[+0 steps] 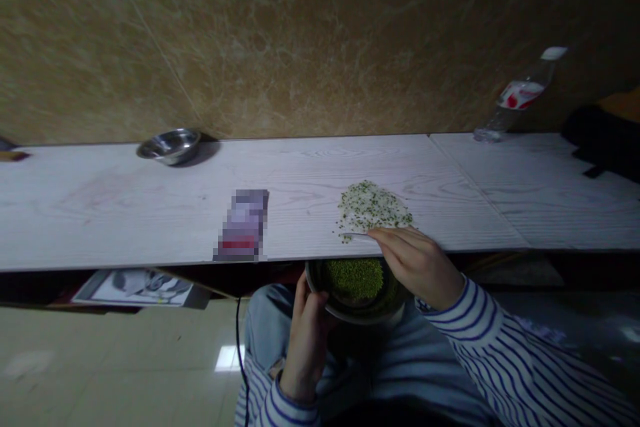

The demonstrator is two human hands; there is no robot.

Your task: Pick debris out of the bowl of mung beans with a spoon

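My left hand (309, 330) grips the left rim of a round bowl (367, 317), its thumb over the edge. The bowl is held over the lap, just below the table edge, and holds many small green beans (354, 278) that look like mung beans. My right hand (417, 265) is closed on a thin, pale utensil (354, 235), whose exact kind I cannot make out. Its tip reaches left at the near edge of a spread pile (373, 205) of white grains mixed with green beans on the table. The right hand and wrist hide part of the bowl's right side.
A shiny metal bowl (171, 147) stands at the back left of the white table (295, 167). A blurred purple packet-like thing (243, 223) lies nearer the front edge. At the back right are a clear plastic bottle (520, 97) and a dark bag-like object (605, 137). An open drawer (143, 288) sits below left.
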